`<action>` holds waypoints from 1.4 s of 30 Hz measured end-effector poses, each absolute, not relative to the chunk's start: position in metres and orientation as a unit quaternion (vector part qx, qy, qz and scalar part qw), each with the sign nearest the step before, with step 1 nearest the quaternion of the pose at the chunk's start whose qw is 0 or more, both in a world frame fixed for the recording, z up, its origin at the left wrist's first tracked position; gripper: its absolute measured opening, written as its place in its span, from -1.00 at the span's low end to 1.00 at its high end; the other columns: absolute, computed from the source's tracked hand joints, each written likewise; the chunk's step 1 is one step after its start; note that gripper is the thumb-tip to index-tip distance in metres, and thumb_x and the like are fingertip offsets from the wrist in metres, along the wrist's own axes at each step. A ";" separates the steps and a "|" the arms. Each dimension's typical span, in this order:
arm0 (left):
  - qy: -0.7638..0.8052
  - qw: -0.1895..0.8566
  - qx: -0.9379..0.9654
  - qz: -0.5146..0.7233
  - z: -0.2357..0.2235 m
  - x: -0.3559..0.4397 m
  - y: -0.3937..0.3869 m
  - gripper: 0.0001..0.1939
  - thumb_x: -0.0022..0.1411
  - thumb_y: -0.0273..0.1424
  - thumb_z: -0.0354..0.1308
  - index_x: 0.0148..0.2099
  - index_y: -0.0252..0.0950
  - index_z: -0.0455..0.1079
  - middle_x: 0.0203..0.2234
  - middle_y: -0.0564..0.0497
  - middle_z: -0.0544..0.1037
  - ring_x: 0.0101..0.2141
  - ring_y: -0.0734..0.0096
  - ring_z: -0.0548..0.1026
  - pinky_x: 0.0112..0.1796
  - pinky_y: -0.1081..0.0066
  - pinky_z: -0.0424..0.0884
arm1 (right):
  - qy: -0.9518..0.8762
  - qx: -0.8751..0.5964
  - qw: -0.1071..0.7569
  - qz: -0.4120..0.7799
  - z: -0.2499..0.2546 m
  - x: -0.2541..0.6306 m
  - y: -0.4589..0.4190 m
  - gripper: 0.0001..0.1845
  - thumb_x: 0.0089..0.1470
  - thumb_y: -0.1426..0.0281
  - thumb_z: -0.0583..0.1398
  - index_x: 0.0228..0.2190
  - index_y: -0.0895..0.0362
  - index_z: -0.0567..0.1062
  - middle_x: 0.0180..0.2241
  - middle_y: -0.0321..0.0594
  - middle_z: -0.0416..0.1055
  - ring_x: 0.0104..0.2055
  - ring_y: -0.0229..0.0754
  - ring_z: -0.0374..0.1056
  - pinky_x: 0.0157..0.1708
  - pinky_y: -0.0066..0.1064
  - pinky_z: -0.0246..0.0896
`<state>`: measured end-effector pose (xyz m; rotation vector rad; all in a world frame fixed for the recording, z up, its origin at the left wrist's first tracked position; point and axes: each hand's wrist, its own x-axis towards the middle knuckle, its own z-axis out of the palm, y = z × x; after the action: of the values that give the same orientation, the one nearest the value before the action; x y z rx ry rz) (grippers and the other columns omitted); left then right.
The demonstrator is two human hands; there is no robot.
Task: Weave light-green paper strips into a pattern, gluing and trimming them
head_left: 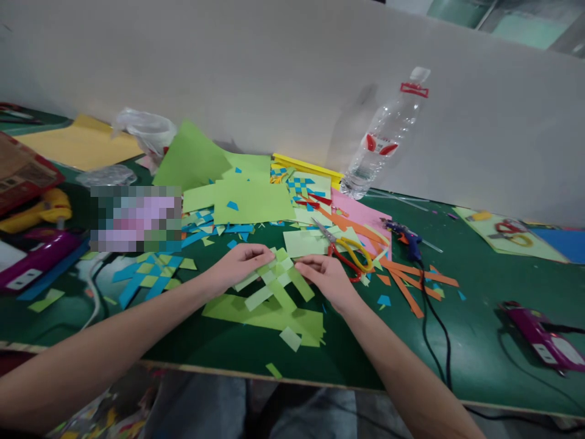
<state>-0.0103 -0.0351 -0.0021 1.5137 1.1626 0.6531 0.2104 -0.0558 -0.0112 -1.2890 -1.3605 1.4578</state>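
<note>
Between my two hands is a small woven piece of green paper strips, in light and darker green, with loose strip ends fanning toward me. My left hand pinches its upper left edge between thumb and fingers. On the opposite side, my right hand is closed at its right edge, fingertips together on the paper. Beneath it on the table lies a green paper sheet with a pale paper scrap near its front edge. Scissors with red and yellow handles rest just beyond my right hand.
A blue glue gun with a black cord lies at right, near orange paper strips. A water bottle leans at the wall. Blue-green woven paper lies left. Purple power strips sit toward both sides. The table's front edge runs below my arms.
</note>
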 end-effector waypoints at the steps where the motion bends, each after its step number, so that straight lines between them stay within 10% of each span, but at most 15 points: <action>1: 0.481 0.531 0.644 0.268 -0.001 -0.010 -0.035 -0.58 0.16 -0.01 0.10 -0.40 -0.30 0.38 -0.58 0.11 0.33 -0.54 0.50 0.31 -0.49 0.51 0.26 | -0.542 -0.501 0.366 0.567 -0.012 0.210 -0.057 -0.64 -0.13 0.14 0.33 -0.35 0.15 0.58 -0.44 -0.21 0.55 -0.46 -0.25 0.40 -0.41 -0.40 0.32; 15: 0.468 0.490 0.691 0.252 0.001 -0.008 -0.035 -0.63 0.17 -0.08 0.11 -0.39 -0.32 0.43 -0.59 0.10 0.36 -0.58 0.54 0.22 -0.53 0.52 0.14 | -0.585 -0.472 0.382 0.538 -0.002 0.205 -0.065 -0.56 -0.02 0.26 0.27 -0.07 0.09 0.49 -0.40 -0.27 0.54 -0.48 -0.31 0.34 -0.45 -0.47 0.24; 42: 0.443 0.500 0.701 0.248 -0.003 -0.007 -0.037 -0.59 0.03 -0.13 0.26 -0.20 -0.36 0.52 -0.44 -0.03 0.58 -0.49 0.44 0.44 -0.46 0.50 0.34 | -0.659 -0.492 0.371 0.431 -0.012 0.201 -0.067 -0.79 0.04 0.24 0.22 -0.41 0.14 0.55 -0.43 -0.23 0.57 -0.37 -0.16 0.50 -0.37 -0.43 0.37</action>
<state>-0.0066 -0.0371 -0.0030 1.6962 1.0710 0.5992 0.2006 -0.0670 -0.0121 -1.2632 -1.6914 1.1044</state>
